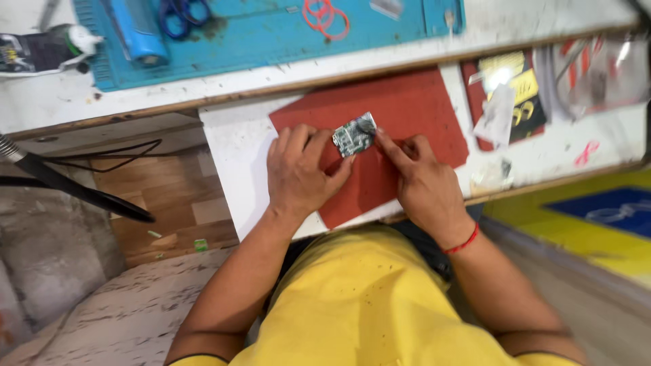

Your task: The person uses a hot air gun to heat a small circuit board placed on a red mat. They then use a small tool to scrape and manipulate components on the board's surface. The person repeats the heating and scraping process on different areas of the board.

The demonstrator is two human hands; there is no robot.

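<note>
Your left hand (296, 171) lies palm down, fingers curled, thumb extended right. Your right hand (422, 181) points its index finger up-left, other fingers folded. Both forearms converge from below.

Grey-green circuit board (354, 135) on red mat (413, 108); teal mat (271, 41), yellow shirt (366, 298).
</note>
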